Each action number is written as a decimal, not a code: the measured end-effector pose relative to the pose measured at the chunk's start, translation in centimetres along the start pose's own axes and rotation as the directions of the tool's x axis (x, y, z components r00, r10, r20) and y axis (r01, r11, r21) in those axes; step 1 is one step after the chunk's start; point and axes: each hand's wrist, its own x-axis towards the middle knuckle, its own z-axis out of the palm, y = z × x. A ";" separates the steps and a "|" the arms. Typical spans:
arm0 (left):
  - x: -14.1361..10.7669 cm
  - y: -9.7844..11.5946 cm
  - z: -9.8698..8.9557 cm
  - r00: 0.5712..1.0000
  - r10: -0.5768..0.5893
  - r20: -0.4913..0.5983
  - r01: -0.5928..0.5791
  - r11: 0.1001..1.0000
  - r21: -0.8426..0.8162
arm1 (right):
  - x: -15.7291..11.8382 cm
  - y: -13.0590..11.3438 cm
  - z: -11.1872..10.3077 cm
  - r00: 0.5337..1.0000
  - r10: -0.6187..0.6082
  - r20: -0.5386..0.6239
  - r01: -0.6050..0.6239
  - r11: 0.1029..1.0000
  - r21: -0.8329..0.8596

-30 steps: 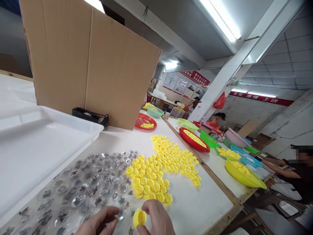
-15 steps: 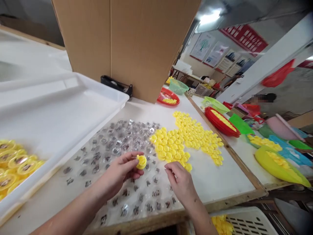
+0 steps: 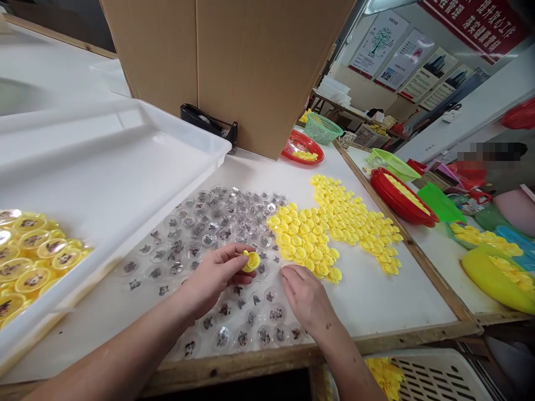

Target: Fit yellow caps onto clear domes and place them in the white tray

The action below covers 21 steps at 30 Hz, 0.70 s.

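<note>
My left hand point(image 3: 223, 273) pinches a small round yellow plastic cup-like piece point(image 3: 252, 261) between thumb and fingers, its open side turned up and toward the right. A little to the right, my right hand point(image 3: 303, 292) is closed, its fingertips pressed together low over the table; whatever they hold, if anything, is too small or hidden to make out. Beneath and around both hands lie many clear round discs point(image 3: 221, 336) printed with small dark animal figures. Beyond my right hand spreads a flat cluster of similar yellow pieces point(image 3: 307, 236) on the white tabletop point(image 3: 401, 301).
A white tray point(image 3: 167, 131) at left holds yellow pieces with printed discs point(image 3: 33, 253). Behind stand a cardboard sheet point(image 3: 234, 72) and a black tape dispenser point(image 3: 209, 123). Red point(image 3: 401, 197) and yellow basins point(image 3: 497, 275) line the right, past a wooden edge strip point(image 3: 418, 256).
The camera view has shifted, so the table contents appear farther right and higher. My left hand keeps its pinch on the yellow piece; my right hand stays closed, slightly nearer the discs.
</note>
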 end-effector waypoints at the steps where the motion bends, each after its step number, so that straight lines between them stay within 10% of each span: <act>1: 0.0 -0.1 0.0 1.000 -0.005 0.002 0.005 1.000 -0.017 | -0.2 0.1 0.0 0.999 0.048 -0.014 -0.047 0.997 0.067; 5: 0.1 -0.4 0.2 1.000 -0.025 0.010 0.026 0.995 -0.092 | -0.4 -0.4 -0.5 0.963 0.270 -0.016 -0.248 0.902 0.353; 10: 0.1 -0.6 0.4 0.998 -0.048 0.043 0.054 0.990 -0.128 | 1.2 -3.1 -1.3 0.840 0.515 0.173 -0.356 0.281 0.892; 13: 0.0 -0.6 0.5 0.997 -0.026 0.071 0.034 0.993 -0.114 | 2.3 -4.7 -1.2 0.835 0.505 0.218 -0.298 0.082 0.951; 17: -0.2 -0.6 0.6 0.993 -0.001 0.121 0.014 0.995 -0.101 | 2.7 -5.5 -0.1 0.837 0.500 0.222 -0.294 0.069 0.953; 21: -0.3 -0.6 0.7 0.987 0.010 0.159 0.008 0.994 -0.112 | 2.2 -5.1 0.6 0.875 0.455 0.165 -0.312 0.269 0.911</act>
